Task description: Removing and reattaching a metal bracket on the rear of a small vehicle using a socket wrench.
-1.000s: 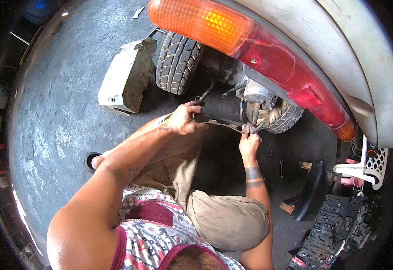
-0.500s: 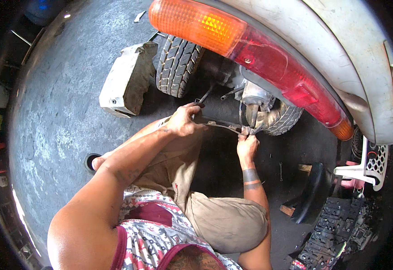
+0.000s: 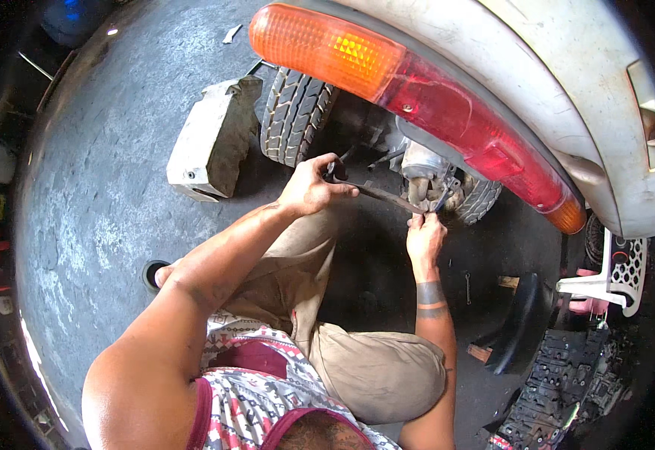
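Dark strip (image 3: 384, 197): long, narrow, stretched between the two hands at about 2 o'clock from mid-view; it slopes from 10 o'clock down to 4 o'clock; metal or stiff plastic, honestly can't tell
Left hand (image 3: 309, 191): at 11 o'clock; fingers curled round the strip's near end, thumb poking out toward 3 o'clock alongside it; the fingertips themselves are mostly hidden
Right hand (image 3: 426, 238): at 3 o'clock; thumb and fingertips pinching the strip's other end
Holding it well: I'd let the left hand be the anchor and the right do the fine stuff; light pinch, even pull, so the thin middle doesn't kink; lay that left thumb flat along it if it wants to twist; watch for sharp edges too, since these are bare hands
Tail light (image 3: 399, 79): orange and red lens at 1 o'clock, on the pale body panel (image 3: 567, 90); I'd swing the strip toward 6 o'clock, well clear of the lens
Tyres: one (image 3: 291, 120) near 11 o'clock, another (image 3: 483, 199) between 2 and 3
Floor (image 3: 102, 195): pale sheet-metal cover (image 3: 207, 142) at 10 o'clock; spanner (image 3: 468, 287) and curved black panel (image 3: 521, 322) around 4; watch your feet over there
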Available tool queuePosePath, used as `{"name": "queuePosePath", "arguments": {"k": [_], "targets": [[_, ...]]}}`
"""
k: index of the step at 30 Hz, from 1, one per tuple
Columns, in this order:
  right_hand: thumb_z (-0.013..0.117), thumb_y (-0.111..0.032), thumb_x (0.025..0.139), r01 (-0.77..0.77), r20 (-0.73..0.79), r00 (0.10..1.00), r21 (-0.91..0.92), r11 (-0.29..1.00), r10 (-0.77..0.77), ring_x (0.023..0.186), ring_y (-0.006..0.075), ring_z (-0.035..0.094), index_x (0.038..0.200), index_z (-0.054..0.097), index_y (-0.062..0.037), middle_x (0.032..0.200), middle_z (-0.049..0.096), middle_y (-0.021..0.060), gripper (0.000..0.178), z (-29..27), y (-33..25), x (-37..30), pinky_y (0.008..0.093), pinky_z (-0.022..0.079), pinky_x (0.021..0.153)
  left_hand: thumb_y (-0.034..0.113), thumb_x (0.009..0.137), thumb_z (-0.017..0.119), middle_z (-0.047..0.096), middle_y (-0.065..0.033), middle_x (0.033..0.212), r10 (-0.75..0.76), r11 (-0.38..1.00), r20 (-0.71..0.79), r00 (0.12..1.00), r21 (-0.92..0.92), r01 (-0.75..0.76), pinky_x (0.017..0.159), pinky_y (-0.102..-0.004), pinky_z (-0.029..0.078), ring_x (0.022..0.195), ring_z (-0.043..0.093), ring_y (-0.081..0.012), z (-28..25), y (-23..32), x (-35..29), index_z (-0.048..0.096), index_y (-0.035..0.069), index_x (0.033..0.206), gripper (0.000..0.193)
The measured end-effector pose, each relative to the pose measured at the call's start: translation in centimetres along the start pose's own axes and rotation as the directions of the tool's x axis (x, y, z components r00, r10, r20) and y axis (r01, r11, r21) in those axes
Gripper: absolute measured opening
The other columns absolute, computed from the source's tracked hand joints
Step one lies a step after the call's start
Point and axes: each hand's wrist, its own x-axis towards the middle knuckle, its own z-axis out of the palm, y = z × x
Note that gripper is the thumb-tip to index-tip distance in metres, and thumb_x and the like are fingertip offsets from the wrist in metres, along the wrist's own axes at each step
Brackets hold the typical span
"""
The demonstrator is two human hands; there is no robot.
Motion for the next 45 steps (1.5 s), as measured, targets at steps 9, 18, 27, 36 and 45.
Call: {"name": "queuePosePath", "arguments": {"k": [9, 18, 27, 36, 45], "targets": [[0.060, -0.020, 0.088, -0.004, -0.002, 1.000, -0.041, 0.999, 0.004, 0.072, 0.0378, 0.065, 0.082, 0.062, 0.0042, 0.073, 0.066, 0.0210, 0.026, -0.2, -0.4, 0.0, 0.0461, 0.050, 0.065, 0.017, 0.065, 0.087, 0.060, -0.0028, 0.080, 0.021, 0.986, -0.130, 0.991, -0.161, -0.042, 0.067, -0.0263, 0.046, 0.075, 0.055, -0.0089, 0.7, 0.2, -0.5, 0.055, 0.003, 0.099, 0.049], [0.061, -0.022, 0.086, -0.019, 0.007, 1.000, -0.024, 1.000, 0.019, 0.076, 0.0442, 0.063, 0.080, 0.062, 0.0041, 0.075, 0.063, 0.0258, 0.027, 0.1, -0.1, 0.1, 0.0511, 0.048, 0.068, 0.016, 0.068, 0.085, 0.059, -0.0027, 0.092, -0.041, 0.981, -0.105, 0.994, -0.192, 0.020, 0.074, -0.0278, 0.046, 0.082, 0.055, -0.0101, 1.1, -1.5, -0.6, 0.054, 0.003, 0.104, 0.050], [0.061, -0.020, 0.085, -0.073, 0.009, 0.997, -0.015, 0.997, 0.074, 0.075, 0.0431, 0.063, 0.077, 0.062, 0.0051, 0.073, 0.064, 0.0256, 0.027, 0.1, -0.7, -0.1, 0.0503, 0.049, 0.068, 0.019, 0.089, 0.061, 0.059, -0.0069, 0.090, -0.432, 0.513, -0.136, 0.892, -0.850, 0.119, 0.064, -0.0322, 0.051, 0.073, 0.060, -0.0183, 0.7, -3.7, 1.9, 0.054, 0.007, 0.108, 0.023], [0.062, -0.016, 0.084, -0.010, -0.013, 1.000, 0.019, 1.000, 0.010, 0.073, 0.0427, 0.064, 0.078, 0.063, 0.0054, 0.073, 0.063, 0.0256, 0.023, 0.0, -0.5, -0.4, 0.0483, 0.050, 0.066, 0.009, 0.080, 0.060, 0.061, -0.0104, 0.080, -0.291, 0.870, -0.143, 0.946, -0.450, 0.199, 0.064, -0.0318, 0.051, 0.074, 0.062, -0.0194, 2.4, -7.3, 3.1, 0.062, -0.003, 0.082, 0.012], [0.063, -0.015, 0.082, -0.055, -0.016, 0.998, -0.047, 0.997, 0.054, 0.071, 0.0400, 0.065, 0.073, 0.064, 0.0058, 0.071, 0.064, 0.0236, 0.023, 0.4, -0.4, -0.2, 0.0470, 0.050, 0.065, 0.005, 0.083, 0.054, 0.062, -0.0088, 0.083, -0.310, 0.816, -0.154, 0.938, -0.550, 0.180, 0.065, -0.0295, 0.046, 0.074, 0.059, -0.0165, 2.5, -5.6, 2.3, 0.064, 0.000, 0.092, 0.014]]}}
